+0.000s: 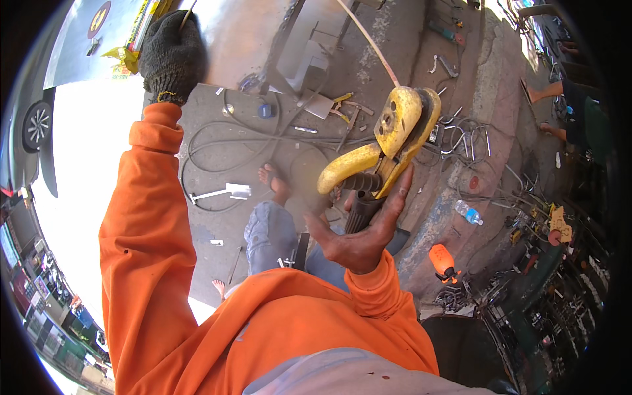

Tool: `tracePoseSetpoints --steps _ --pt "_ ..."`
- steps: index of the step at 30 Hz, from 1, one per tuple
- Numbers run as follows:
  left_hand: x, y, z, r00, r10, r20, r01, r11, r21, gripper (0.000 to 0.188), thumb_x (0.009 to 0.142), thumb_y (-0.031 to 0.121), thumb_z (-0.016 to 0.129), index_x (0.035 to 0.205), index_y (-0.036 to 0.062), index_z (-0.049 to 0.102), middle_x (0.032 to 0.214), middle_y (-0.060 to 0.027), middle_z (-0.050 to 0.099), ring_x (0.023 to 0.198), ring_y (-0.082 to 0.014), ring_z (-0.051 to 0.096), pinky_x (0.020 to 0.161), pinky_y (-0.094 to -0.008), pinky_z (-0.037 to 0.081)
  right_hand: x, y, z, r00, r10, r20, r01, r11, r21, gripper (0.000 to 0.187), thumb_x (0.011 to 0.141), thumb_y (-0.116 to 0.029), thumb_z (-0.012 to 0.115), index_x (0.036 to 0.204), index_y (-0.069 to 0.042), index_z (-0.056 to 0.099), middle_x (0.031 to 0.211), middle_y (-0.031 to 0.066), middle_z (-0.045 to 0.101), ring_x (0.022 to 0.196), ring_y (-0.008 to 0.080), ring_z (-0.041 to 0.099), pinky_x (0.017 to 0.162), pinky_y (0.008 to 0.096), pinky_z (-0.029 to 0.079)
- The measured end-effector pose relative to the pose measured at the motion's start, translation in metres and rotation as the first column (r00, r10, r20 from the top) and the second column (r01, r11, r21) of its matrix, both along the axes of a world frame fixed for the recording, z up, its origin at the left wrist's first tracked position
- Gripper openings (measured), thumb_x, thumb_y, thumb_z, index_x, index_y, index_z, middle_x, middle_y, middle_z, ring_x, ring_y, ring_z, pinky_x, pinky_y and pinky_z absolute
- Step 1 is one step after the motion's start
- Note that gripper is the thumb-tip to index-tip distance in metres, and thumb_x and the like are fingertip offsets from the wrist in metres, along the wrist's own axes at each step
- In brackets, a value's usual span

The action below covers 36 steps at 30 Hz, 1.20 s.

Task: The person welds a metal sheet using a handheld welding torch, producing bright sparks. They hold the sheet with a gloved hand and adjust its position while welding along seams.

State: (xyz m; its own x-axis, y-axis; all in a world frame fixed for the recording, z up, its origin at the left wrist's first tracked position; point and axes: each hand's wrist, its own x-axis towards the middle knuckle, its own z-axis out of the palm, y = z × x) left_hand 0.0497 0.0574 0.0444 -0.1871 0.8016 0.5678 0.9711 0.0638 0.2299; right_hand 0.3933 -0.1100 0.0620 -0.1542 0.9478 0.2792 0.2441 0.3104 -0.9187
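In the middle of the frame, slightly right, the bare right hand (362,245) is gripping a yellow clamp (397,125) by its dark handle (362,212); the thumb is lying along the left side and a finger is stretching up the right. The clamp is tilting toward the upper right, and its lever (347,168) is jutting out to the left. A thin rod (368,41) is standing out of the clamp's upper end and running to the top edge of the frame.

At the upper left, the left hand (172,56) is wearing a dark knitted glove and bunching into a fist around a thin stick (188,14), which is poking out toward the top edge. A crumpled yellow strip (125,58) is lying just left of the fist, and a shiny sheet (247,33) is spreading to its right.

Below the sheet, dark cables (230,139) are looping over the ground, with a blue object (265,110) lying near them. A pale metal bracket (238,191) is resting left of centre. To the right, a clear bottle (469,212) is lying above an orange container (443,260). At the upper right, another person's legs (548,92) are showing.
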Motion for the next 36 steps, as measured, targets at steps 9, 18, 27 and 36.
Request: tracePoseSetpoints --steps 9,18,27,36 --pt "0.001 -0.002 0.003 1.000 0.029 0.012 -0.028 0.999 -0.021 0.029 0.097 0.034 0.064 0.111 0.0111 0.076 0.114 -0.0151 0.073 0.108 -0.0387 0.067 0.096 -0.0462 0.053 0.001 0.002 0.001 1.000 0.009 -0.013 -0.009 1.000 -0.019 0.135 0.063 -0.012 0.093 0.161 0.009 0.002 0.154 0.0274 0.031 0.123 0.0286 0.049 0.086 0.0323 0.052" --pt "-0.003 0.003 -0.003 1.000 0.023 0.011 -0.023 1.000 -0.009 0.029 0.098 0.034 0.064 0.113 0.0121 0.076 0.116 -0.0143 0.072 0.108 -0.0380 0.068 0.097 -0.0459 0.053 0.004 -0.004 0.007 0.999 0.001 0.033 0.000 0.999 -0.043 0.136 0.062 -0.012 0.093 0.161 0.009 0.003 0.154 0.0265 0.031 0.114 0.0244 0.052 0.076 0.0275 0.051" --pt "-0.005 -0.002 -0.003 1.000 0.028 0.008 -0.028 0.999 -0.020 0.030 0.098 0.032 0.064 0.114 0.0093 0.076 0.114 -0.0157 0.073 0.110 -0.0368 0.068 0.099 -0.0435 0.052 0.001 -0.002 0.018 0.996 -0.057 0.065 0.066 0.987 -0.146 0.133 0.063 -0.013 0.095 0.157 0.016 0.005 0.141 0.0362 0.048 0.115 0.0420 0.065 0.081 0.0391 0.061" --pt "-0.009 0.002 -0.015 0.999 0.036 0.024 -0.035 0.998 -0.046 0.029 0.098 0.029 0.064 0.116 0.0093 0.075 0.120 -0.0146 0.072 0.113 -0.0362 0.067 0.102 -0.0447 0.051 0.006 0.001 0.039 0.988 -0.001 0.156 0.001 1.000 -0.003 0.133 0.063 -0.012 0.095 0.157 0.016 0.005 0.139 0.0324 0.051 0.105 0.0340 0.068 0.079 0.0368 0.059"
